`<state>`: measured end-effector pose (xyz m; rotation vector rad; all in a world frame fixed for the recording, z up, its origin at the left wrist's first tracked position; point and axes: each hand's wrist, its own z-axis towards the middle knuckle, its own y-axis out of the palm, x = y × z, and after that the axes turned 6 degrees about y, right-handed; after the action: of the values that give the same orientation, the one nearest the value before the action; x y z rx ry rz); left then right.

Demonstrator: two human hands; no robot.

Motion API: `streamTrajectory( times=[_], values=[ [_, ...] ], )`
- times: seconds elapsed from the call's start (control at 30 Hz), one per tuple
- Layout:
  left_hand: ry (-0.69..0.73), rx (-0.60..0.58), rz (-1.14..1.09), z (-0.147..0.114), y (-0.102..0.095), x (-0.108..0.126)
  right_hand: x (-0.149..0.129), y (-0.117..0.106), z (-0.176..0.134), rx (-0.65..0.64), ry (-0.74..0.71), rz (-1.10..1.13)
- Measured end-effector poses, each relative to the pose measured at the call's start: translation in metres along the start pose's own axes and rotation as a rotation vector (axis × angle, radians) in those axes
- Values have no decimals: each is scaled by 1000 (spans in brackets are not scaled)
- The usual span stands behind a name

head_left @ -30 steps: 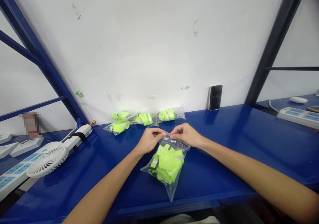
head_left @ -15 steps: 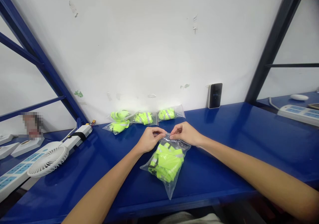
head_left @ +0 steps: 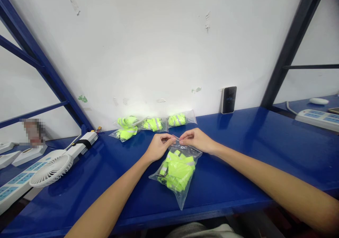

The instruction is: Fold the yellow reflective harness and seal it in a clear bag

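A clear zip bag (head_left: 180,198) lies on the blue table, its top edge toward the wall. Inside it is a folded neon-yellow reflective vest or strap bundle (head_left: 180,171) with silver-grey bands. My left hand (head_left: 159,147) pinches the bag's top edge between thumb and fingers. Close beside it, my right hand (head_left: 197,141) pinches the same edge, a small gap between the two sets of fingertips. Whether the zip strip is sealed I cannot tell.
Several similar bags (head_left: 153,124) of neon-yellow bundles lie along the wall. A dark-screened white device (head_left: 229,100) leans there further right. On the left are a white fan (head_left: 51,171), a power strip (head_left: 16,183) and a white battery pack (head_left: 86,142). Another power strip (head_left: 319,118) is at right.
Both hands keep their pinch on the bag's top edge. The edge between the fingertips now looks lifted a little, with a reddish line showing. The bundle has hardly moved.
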<state>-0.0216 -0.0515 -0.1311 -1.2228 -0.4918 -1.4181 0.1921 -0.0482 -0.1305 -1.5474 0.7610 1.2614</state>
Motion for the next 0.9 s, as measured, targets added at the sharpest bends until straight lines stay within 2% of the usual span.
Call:
streamTrajectory(
  times=[0.53, 0.9],
  values=[
    [59, 23, 79, -3, 6, 1, -7, 7, -6, -43, -88, -35],
    [50, 50, 35, -1, 5, -1, 0, 1, 0, -46, -47, 42]
  ],
)
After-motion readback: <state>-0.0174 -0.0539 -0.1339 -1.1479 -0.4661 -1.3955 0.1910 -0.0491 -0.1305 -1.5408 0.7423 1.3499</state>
